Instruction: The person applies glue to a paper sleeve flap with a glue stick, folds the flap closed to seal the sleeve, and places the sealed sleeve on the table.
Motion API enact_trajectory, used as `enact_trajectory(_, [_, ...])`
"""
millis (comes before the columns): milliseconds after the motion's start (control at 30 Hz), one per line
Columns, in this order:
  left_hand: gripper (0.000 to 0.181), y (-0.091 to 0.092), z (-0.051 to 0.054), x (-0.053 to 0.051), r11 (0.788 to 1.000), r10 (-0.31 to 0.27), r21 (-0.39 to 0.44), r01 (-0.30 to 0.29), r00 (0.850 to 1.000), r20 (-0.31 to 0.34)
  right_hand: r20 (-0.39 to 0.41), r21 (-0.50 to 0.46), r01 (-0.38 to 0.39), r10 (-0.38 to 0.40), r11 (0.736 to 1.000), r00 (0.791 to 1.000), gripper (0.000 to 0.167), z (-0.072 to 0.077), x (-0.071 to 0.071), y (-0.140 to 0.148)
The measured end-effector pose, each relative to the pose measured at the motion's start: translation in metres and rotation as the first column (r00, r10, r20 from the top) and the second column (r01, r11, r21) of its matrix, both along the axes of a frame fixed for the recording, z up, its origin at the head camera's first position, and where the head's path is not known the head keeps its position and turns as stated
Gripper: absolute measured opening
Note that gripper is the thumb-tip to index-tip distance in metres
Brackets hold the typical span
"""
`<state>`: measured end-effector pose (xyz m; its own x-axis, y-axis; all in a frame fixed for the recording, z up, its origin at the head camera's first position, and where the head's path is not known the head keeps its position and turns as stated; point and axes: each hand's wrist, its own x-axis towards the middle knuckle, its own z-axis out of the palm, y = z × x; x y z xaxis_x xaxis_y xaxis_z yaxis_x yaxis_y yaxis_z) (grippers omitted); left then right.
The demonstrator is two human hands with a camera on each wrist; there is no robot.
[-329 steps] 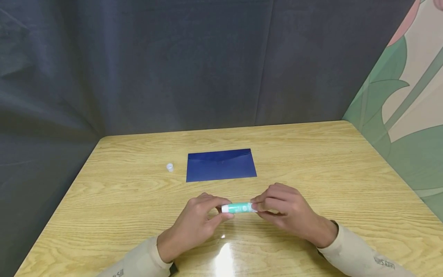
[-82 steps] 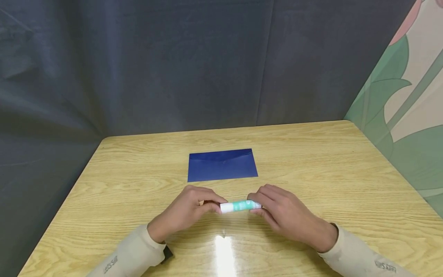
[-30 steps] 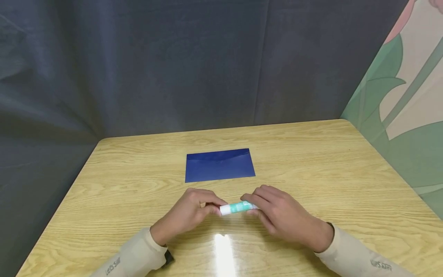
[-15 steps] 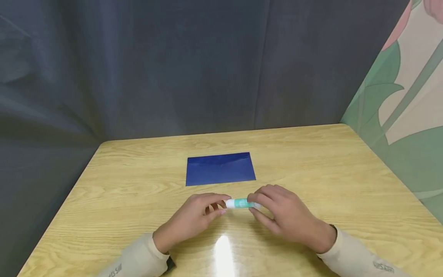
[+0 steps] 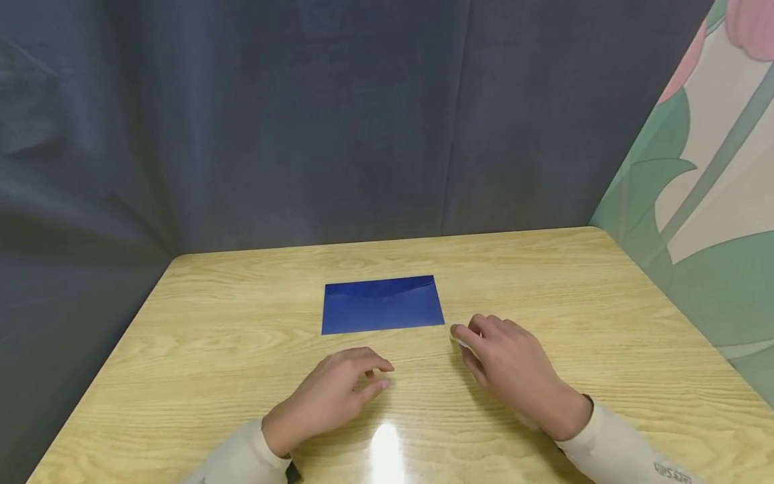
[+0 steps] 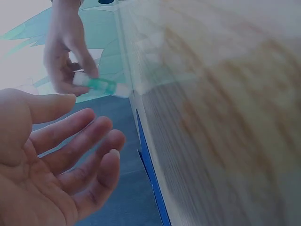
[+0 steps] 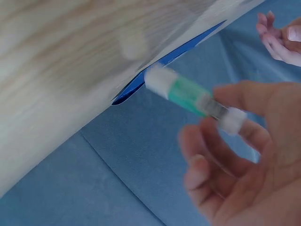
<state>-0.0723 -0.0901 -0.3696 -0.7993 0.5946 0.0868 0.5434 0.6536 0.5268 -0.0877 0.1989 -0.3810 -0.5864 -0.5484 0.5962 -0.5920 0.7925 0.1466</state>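
Observation:
My right hand (image 5: pixel 515 371) pinches a glue stick (image 7: pixel 186 95) between thumb and fingers, just above the table. The glue stick has a green label and a white cap at the end that points away from the palm. In the head view the hand hides most of it. My left hand (image 5: pixel 331 398) is apart from it, fingers relaxed and slightly bent, holding nothing. A dark blue envelope (image 5: pixel 383 310) lies flat beyond both hands, its flap edge along the far side. The right fingertips are near the envelope's near right corner.
The wood-grain table (image 5: pixel 242 349) carries a bright light reflection near its front. A dark cloth curtain (image 5: pixel 326 134) hangs behind and at the left. On the right stands a wall panel (image 5: pixel 719 269) with a flower pattern.
The white cap that lay left of the envelope is now on the glue stick. In the last half second my left hand let go, and my right hand moved the glue stick right.

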Motion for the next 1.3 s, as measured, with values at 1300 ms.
enact_trajectory(1300, [0.061, -0.001, 0.002, 0.014, 0.894, -0.147, -0.427, 0.135, 0.989, 0.004, 0.320, 0.081, 0.065, -0.088, 0.995, 0.944, 0.016, -0.008, -0.026, 0.006])
